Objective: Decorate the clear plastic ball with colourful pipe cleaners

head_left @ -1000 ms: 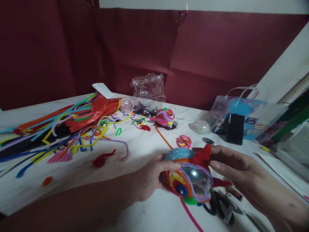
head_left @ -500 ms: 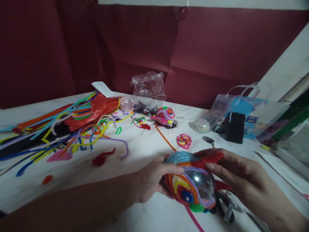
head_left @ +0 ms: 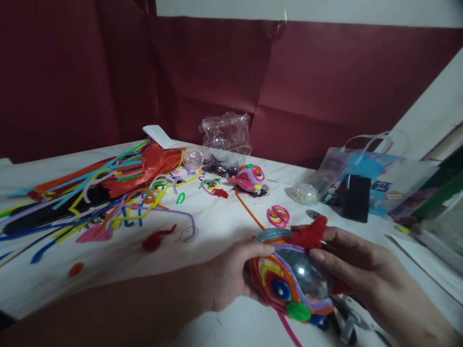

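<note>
A clear plastic ball (head_left: 311, 277) wrapped in coloured pipe cleaners, fish-like, sits between my hands near the table's front. It shows a blue eye in yellow and orange rings, a green oval and a purple edge. My left hand (head_left: 240, 274) grips its left side, thumb on top. On the right, my right hand (head_left: 356, 270) pinches near a red pipe-cleaner fin (head_left: 313, 233) standing up from the ball. A second red piece shows partly behind my right fingers. Pliers or scissors with dark handles (head_left: 345, 320) lie beneath, partly hidden.
Loose pipe cleaners (head_left: 108, 202) and a red wrapper (head_left: 159, 164) cover the left side. A finished-looking pink ball ornament (head_left: 249, 178) stands mid-table. Behind it is a crumpled clear bag (head_left: 226, 135). At right are a black box (head_left: 356, 197) and a translucent gift bag (head_left: 387, 178).
The ball has shifted slightly right and tilted, and the red fin now stands more upright. The camera view has moved a little. Both hands keep their hold.
</note>
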A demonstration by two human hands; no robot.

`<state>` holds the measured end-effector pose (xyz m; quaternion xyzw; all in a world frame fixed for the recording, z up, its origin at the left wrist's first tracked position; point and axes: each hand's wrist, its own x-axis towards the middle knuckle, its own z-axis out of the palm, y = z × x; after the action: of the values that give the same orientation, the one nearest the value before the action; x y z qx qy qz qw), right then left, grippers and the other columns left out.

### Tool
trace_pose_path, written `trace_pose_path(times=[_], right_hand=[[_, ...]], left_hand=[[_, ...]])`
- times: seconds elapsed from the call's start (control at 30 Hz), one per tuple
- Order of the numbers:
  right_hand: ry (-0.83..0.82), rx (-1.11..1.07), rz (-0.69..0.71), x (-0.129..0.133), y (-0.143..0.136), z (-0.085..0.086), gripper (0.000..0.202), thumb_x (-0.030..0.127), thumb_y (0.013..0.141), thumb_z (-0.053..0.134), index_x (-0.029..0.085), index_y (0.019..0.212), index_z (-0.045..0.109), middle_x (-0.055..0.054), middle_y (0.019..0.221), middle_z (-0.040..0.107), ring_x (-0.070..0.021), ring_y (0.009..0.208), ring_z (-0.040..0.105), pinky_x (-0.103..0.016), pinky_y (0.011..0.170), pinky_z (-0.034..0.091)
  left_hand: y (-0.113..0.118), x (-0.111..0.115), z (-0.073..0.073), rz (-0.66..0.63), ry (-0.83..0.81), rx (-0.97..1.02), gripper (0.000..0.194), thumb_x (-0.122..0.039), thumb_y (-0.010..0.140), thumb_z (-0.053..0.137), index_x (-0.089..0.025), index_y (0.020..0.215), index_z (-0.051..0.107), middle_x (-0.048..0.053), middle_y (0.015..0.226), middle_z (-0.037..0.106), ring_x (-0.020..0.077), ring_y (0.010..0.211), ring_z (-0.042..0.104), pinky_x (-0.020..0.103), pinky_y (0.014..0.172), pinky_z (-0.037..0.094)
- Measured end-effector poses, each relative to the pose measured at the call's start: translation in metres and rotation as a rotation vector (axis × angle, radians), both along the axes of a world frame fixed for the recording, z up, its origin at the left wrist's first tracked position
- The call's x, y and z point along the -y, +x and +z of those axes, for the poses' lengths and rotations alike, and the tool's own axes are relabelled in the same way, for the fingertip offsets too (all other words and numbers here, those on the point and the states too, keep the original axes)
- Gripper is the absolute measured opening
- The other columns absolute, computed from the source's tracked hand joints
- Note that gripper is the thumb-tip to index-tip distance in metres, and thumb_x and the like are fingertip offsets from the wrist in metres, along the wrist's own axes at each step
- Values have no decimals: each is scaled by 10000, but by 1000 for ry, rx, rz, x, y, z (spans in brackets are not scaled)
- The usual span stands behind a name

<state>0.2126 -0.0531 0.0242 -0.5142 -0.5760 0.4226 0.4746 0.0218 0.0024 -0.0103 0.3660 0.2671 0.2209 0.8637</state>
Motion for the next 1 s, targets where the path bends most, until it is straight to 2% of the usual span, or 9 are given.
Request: trace_pose_path(times=[0.1,0.2,0.3,0.47,0.6,0.73,0.9,1.0], right_hand=[[3,-4,-5,-1,-1,-2,280,433,822,720,216,993,677,-61,956,664,-258,770,642,-232,559,576],[115,103,-10,-1,-2,-3,247,444,850,686,244,994,673,-31,975,664,-238,829,632,-187,646,556],[207,259,-27,0,-1,-5,260,481,877,636,261,1013,665,-17,992,660,-228,827,630,-175,668,546],[232,368,-38,2,0,-8,291,513,892,591,264,1021,669,-30,964,662,-248,806,629,-223,666,558],[205,352,-165,-1,-7,-5,455,614,766,664,217,984,704,-78,820,676,-325,753,636,-317,576,588],[180,308,-218,-3,-12,-2,522,647,702,694,202,975,713,-87,750,673,-335,716,641,-343,546,592],[107,236,-229,0,-1,-2,548,626,696,721,179,1014,706,-106,796,679,-335,688,646,-350,509,595],[41,146,-142,1,7,-2,486,569,732,736,203,1049,692,-100,883,680,-321,723,651,-315,503,597]], left_hand=[[1,0,-1,-12,-19,-9,532,-396,646,602,-140,1112,596,133,1029,619,259,901,567,547,875,372],[2,0,-2,-13,-17,-35,515,-401,661,592,-132,1100,603,145,1039,620,269,900,570,559,867,371],[2,0,-3,-27,-38,-51,465,-402,679,579,-137,1057,626,132,1003,626,242,842,574,546,863,371],[2,1,-3,-23,-77,-103,394,-391,683,591,-153,994,632,94,950,627,202,773,570,489,829,393],[1,2,-3,-32,-75,-115,409,-426,653,619,-144,950,624,104,934,615,214,780,561,485,819,389],[0,3,-2,-55,-72,-81,424,-430,611,628,-155,933,609,91,908,600,228,820,551,491,841,369],[0,3,-2,-36,-42,-50,436,-421,591,612,-144,927,613,98,913,597,234,845,538,526,863,352],[0,1,-1,-5,-13,-26,468,-428,594,617,-139,962,614,109,926,601,256,869,548,532,850,368]])
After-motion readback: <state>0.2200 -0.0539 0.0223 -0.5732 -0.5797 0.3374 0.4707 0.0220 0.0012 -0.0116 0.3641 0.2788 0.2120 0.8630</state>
